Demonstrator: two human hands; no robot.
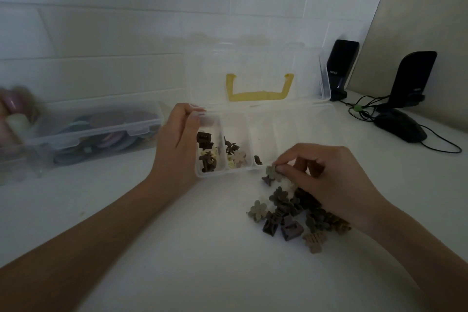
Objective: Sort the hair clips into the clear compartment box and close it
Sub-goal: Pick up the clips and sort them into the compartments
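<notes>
A white surface (202,248) is seen; a clear compartment box (291,134), loose brown hair clips (291,213) before it, and a black mouse (400,126) to its right are carried.

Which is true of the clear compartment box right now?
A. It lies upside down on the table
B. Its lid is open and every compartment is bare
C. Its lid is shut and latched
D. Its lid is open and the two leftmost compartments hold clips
D: the lid stands open behind the clear compartment box, and clips lie in its two leftmost compartments, while the left hand holds its left end.
</notes>
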